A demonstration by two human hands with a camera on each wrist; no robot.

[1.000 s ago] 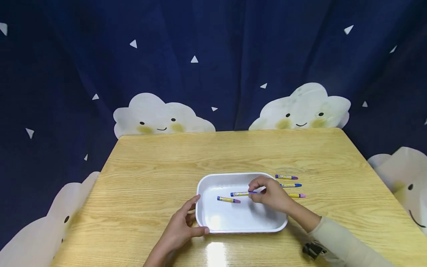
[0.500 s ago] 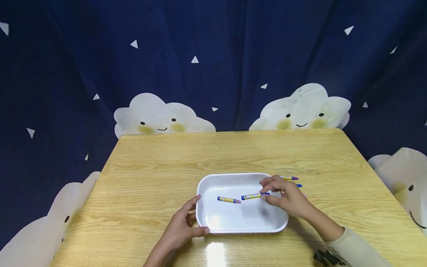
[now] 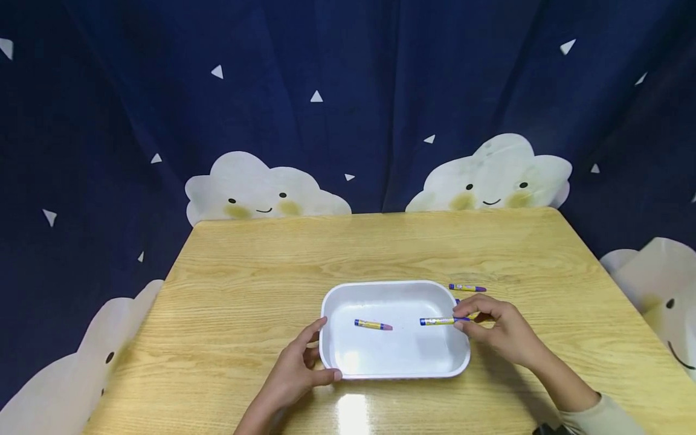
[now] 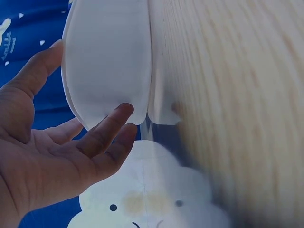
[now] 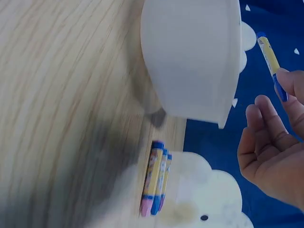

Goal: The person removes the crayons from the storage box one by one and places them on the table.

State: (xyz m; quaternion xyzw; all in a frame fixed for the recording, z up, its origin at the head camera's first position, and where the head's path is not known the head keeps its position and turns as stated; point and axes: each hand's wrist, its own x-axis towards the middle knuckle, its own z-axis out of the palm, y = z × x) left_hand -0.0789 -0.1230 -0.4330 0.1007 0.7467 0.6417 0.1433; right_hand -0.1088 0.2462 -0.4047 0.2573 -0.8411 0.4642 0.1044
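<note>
My right hand (image 3: 508, 332) pinches a blue crayon (image 3: 436, 321) by its coloured end, between thumb and fingertips. The crayon lies level above the right end of a white tray (image 3: 391, 359); in the right wrist view this crayon (image 5: 269, 54) is up past the rim. At the tray's left end, my left hand (image 3: 293, 368) grips the rim, thumb at the front corner and a finger on the left side. Inside the tray lies one mauve-tipped crayon (image 3: 372, 325). The left wrist view shows the fingers spread along the tray's outer wall (image 4: 109, 57).
On the wooden table (image 3: 244, 272), right of the tray, lies a purple crayon (image 3: 466, 288). A pink crayon (image 5: 151, 180) and a blue one lie beside it, mostly hidden by my hand in the head view. A dark blue curtain (image 3: 348, 109) hangs behind.
My right hand has lifted the blue crayon from the tray and carried it right, to the tray's right rim. The left hand and the tray have stayed in place.
</note>
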